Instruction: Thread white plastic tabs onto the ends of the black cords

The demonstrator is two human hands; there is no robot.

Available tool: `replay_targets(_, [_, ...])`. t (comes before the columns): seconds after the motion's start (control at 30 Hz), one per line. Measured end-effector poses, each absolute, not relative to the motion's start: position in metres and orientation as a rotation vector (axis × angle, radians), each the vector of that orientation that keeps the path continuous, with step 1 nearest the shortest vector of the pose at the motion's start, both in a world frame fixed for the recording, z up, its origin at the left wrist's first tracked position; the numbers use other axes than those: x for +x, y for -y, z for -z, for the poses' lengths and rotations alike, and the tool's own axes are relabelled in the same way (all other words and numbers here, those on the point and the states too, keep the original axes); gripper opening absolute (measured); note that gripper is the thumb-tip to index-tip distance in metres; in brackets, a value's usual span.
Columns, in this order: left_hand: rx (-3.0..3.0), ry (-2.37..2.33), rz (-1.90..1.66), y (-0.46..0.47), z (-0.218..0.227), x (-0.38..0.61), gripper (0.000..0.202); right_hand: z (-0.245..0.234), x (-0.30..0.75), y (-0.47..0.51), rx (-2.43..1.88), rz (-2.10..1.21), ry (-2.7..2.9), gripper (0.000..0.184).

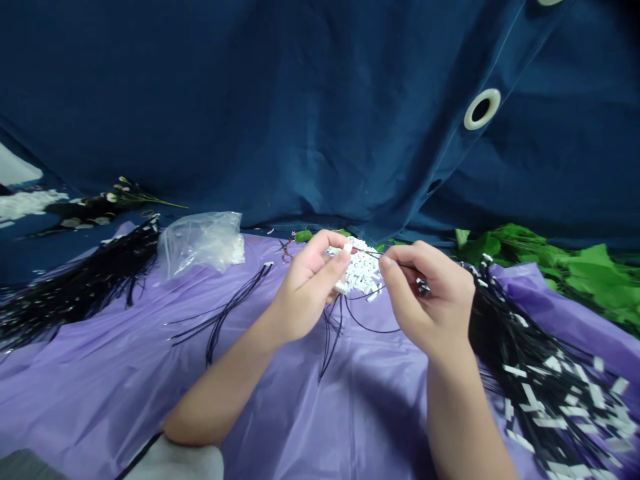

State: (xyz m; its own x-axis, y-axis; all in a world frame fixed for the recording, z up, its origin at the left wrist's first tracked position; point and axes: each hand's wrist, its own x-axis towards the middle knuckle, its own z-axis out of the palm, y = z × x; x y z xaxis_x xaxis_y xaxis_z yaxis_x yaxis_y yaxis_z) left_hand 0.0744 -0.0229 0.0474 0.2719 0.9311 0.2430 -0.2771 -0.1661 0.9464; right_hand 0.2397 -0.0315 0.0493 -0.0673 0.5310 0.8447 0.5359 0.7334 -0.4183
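My left hand (313, 283) is closed, pinching a small white plastic piece (347, 247) between thumb and fingertip. Thin black cords (367, 252) run from that piece across to my right hand (427, 293), whose thumb and forefinger are pressed together on them. More black cord ends (330, 347) hang below my left hand, and one loops toward the right. Behind both hands lies a pile of small white pieces (363, 272) on the purple sheet (310, 427). Part of the pile is hidden by my left hand.
Left of my hands lie a few black cords (230, 300), a clear plastic bag (200, 243) and a large black cord bundle (85, 277). Red-handled scissors (286, 252) rest behind. On the right are white-tipped cords (540, 373) and green leaves (555, 257). A blue curtain (280, 107) hangs behind.
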Motion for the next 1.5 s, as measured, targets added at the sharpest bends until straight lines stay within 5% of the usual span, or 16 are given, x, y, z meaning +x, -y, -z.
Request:
replay_targets(0.27, [1.299,-0.674,-1.181,0.029,-0.049,0.076,0.016,-0.049,0.238,0.031,-0.833,0.021,1.729,0.009])
replay_targets(0.73, [1.192,-0.654,-1.093,0.025,-0.053,0.075,0.019,-0.042,0.238,0.024,-0.759,0.545,1.77,0.012])
replay_targets(1.17, [1.275,-0.663,-1.032,0.022,-0.051,0.073,0.024,-0.036,0.239,0.026,-0.738,0.48,1.829,0.017])
replay_targets(1.5, [0.973,-0.792,-1.261,0.005,-0.056,0.07,0.016,-0.044,0.236,0.032,-0.795,0.7,1.682,0.022])
